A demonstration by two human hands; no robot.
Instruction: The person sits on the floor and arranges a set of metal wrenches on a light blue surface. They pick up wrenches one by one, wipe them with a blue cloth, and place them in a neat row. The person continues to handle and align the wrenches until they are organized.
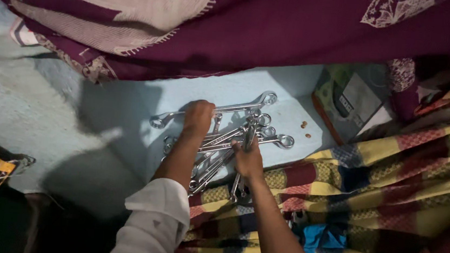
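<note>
Two hands (224,137) on piled wrenches (235,138), checked blanket (393,184)

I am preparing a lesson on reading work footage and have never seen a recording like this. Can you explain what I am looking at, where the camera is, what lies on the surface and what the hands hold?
There is no machine here. A person wears a camera on the head, so the single picture looks down along both arms at their own bare hands.

The left hand rests on a long ring spanner at the top of a pile of spanners, its fingers curled over the shaft. The right hand closes its grip on a few spanners pulled from that pile.

The pile lies on a pale blue surface. A purple cloth hangs behind it, a checked blanket lies to the right, and a small box sits at the back right. The light is dim, so finer details are hard to tell.
</note>
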